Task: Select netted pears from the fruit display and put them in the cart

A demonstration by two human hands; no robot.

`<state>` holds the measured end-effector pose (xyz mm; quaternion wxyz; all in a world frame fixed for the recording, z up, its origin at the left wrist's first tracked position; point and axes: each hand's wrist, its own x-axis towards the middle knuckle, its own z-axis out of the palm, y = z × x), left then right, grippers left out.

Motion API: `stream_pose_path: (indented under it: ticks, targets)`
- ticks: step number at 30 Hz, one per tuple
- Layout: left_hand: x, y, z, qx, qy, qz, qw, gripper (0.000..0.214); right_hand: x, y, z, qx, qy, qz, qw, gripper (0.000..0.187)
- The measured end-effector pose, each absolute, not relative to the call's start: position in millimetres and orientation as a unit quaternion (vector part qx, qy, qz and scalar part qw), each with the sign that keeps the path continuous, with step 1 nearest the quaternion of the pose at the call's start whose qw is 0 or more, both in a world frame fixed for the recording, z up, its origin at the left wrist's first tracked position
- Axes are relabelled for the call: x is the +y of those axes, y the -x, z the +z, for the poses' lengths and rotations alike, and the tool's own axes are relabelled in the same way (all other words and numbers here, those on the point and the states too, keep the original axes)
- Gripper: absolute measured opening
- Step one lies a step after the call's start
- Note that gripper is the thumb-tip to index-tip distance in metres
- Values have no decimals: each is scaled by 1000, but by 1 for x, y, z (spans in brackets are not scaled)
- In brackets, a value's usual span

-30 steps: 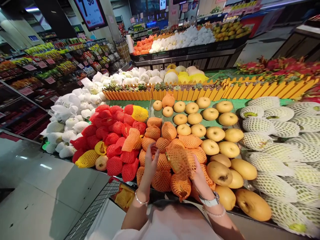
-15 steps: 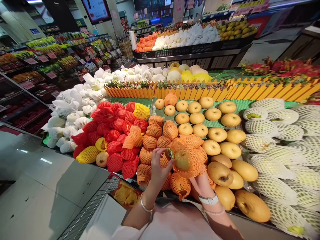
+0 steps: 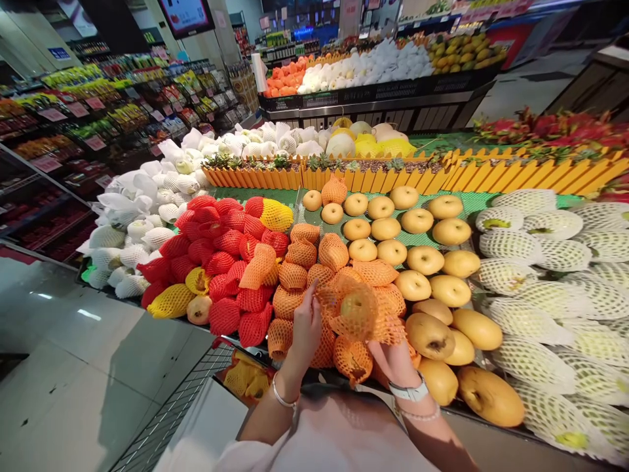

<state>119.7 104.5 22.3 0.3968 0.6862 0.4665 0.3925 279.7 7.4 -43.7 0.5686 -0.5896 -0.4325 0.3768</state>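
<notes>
A round yellow-brown pear [image 3: 358,308] sits inside an orange foam net [image 3: 388,322], held above the front of the pile. From below and right, my right hand [image 3: 392,357] is closed around the netted pear; its fingertips are partly covered by the mesh. My left hand [image 3: 307,324] is at the left edge of the same net, fingers closed on the stretched mesh, its index finger pointing up. Motion blurs the net between the hands. Under and behind them lie several netted pears [image 3: 352,359], and bare pears [image 3: 430,337] are on the right.
Red-netted fruit [image 3: 225,318] is piled left, white-netted fruit [image 3: 533,328] right. An orange picket-fence planter [image 3: 373,180] runs behind the pears. A wire shopping cart [image 3: 171,400] stands at lower left against the display, with yellow netting [image 3: 246,380] beside it.
My left hand has moved slightly left, from pinching a small shiny label to the net's edge; the label no longer shows. The netted pear has shifted a little left and up.
</notes>
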Motion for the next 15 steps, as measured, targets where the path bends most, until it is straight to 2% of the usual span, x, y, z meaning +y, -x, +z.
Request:
stream_pose_path:
  ticks: [6, 10, 15]
  targets:
    - [106, -117, 31, 466, -685, 335, 449, 36, 5, -272, -37, -357, 551, 453, 603, 58]
    - [112, -113, 31, 459, -663, 341, 483, 28, 3, -269, -32, -268, 542, 471, 642, 73]
    - [124, -96, 23, 392, -629, 277, 611, 35, 2, -276, -23, -254, 552, 459, 648, 79]
